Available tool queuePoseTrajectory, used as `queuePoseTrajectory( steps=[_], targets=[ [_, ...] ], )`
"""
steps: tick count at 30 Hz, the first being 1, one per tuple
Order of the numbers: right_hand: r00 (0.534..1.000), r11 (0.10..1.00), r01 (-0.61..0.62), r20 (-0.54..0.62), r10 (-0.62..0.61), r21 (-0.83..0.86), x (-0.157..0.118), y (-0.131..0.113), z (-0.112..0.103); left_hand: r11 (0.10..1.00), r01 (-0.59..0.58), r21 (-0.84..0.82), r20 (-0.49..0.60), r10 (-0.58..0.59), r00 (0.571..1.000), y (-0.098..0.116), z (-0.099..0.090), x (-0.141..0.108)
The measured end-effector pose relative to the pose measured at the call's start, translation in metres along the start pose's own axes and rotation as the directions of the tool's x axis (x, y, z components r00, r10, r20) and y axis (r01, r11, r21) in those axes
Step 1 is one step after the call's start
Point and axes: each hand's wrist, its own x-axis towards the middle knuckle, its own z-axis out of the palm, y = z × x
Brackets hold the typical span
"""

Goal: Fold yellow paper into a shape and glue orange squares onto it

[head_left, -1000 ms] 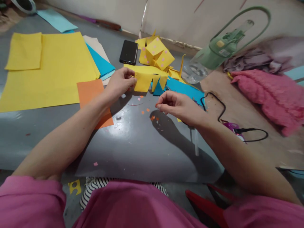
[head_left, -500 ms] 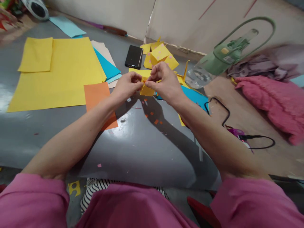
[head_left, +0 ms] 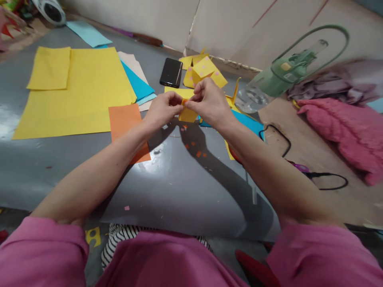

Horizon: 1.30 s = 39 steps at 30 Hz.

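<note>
My left hand (head_left: 164,109) pinches the left side of a small folded yellow paper piece (head_left: 188,115) above the grey table. At its top edge, a tiny orange paper bit (head_left: 184,102) shows between the fingertips. The thumb and forefinger of my right hand (head_left: 213,104) are pressed together at that bit, touching the yellow piece. My fingers cover part of both papers. Just behind stands a folded yellow paper shape with pink dots (head_left: 206,68). Small orange scraps (head_left: 198,154) lie on the table in front of my hands.
Large yellow sheets (head_left: 86,99) and an orange sheet (head_left: 124,119) lie at left. A black phone-like slab (head_left: 171,72) lies behind my hands. At right are blue paper (head_left: 249,122), a green-topped clear bottle (head_left: 277,77), a black cable (head_left: 283,137) and pink fabric (head_left: 344,131).
My two hands have drawn slightly closer around the orange bit at the top of the yellow piece. The whole view has shifted a little; the things on the table stay put.
</note>
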Motion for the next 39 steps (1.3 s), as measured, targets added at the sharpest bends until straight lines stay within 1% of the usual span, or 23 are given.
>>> queuePoseTrajectory(
  steps=[3, 7, 10, 13, 19, 23, 27, 30, 33, 34, 35, 37, 39],
  targets=[
    [0.999, 1.0, -0.027, 0.022, 0.027, -0.004, 0.002, 0.0, -0.002, 1.0, -0.016, 0.007, 0.005, 0.016, 1.0, 0.0, 0.0, -0.001],
    [0.999, 0.998, -0.051, -0.006, 0.05, -0.032, 0.005, 0.002, -0.001, 0.999, -0.031, 0.009, 0.02, 0.031, 0.999, 0.0, 0.0, 0.0],
    [1.0, 0.999, -0.023, -0.017, 0.023, -0.035, 0.007, 0.006, 0.0, 0.999, -0.051, 0.005, 0.032, 0.051, 0.998, -0.001, 0.001, 0.0],
    [0.998, 1.0, 0.012, -0.056, -0.013, -0.023, 0.008, 0.011, 0.003, 0.997, -0.066, 0.03, 0.027, 0.065, 0.997, -0.003, 0.001, 0.001],
    [0.996, 1.0, -0.004, -0.089, 0.003, -0.019, 0.009, 0.012, 0.006, 0.997, -0.055, 0.06, 0.03, 0.053, 0.998, -0.002, 0.001, 0.001],
    [0.997, 0.998, -0.032, -0.068, 0.029, -0.052, 0.002, 0.005, 0.0, 1.0, 0.004, 0.007, 0.023, -0.004, 1.0, 0.0, 0.001, -0.001],
    [0.997, 0.99, -0.011, -0.081, 0.0, -0.141, -0.013, 0.001, -0.012, 0.977, 0.123, -0.174, 0.034, -0.119, 0.992, 0.004, 0.002, -0.002],
    [0.997, 0.967, -0.048, -0.074, 0.03, -0.252, -0.026, 0.007, -0.015, 0.949, 0.175, -0.261, 0.028, -0.174, 0.984, 0.006, 0.003, -0.002],
    [0.994, 0.937, -0.11, -0.051, 0.098, -0.332, -0.035, 0.017, -0.012, 0.933, 0.211, -0.292, 0.021, -0.214, 0.977, 0.007, 0.004, -0.003],
    [0.994, 0.932, -0.11, -0.062, 0.095, -0.344, -0.037, 0.02, -0.01, 0.928, 0.221, -0.299, 0.024, -0.224, 0.974, 0.007, 0.004, -0.003],
    [0.995, 0.932, -0.089, -0.081, 0.065, -0.351, -0.039, 0.022, -0.009, 0.924, 0.232, -0.303, 0.029, -0.234, 0.972, 0.007, 0.004, -0.004],
    [0.991, 0.927, 0.014, -0.118, -0.062, -0.375, -0.042, 0.022, -0.005, 0.92, 0.248, -0.303, 0.041, -0.247, 0.968, 0.007, 0.004, -0.004],
    [0.975, 0.888, 0.132, -0.106, -0.197, -0.44, -0.044, 0.02, -0.002, 0.917, 0.264, -0.299, 0.053, -0.26, 0.964, 0.006, 0.003, -0.005]
  ],
)
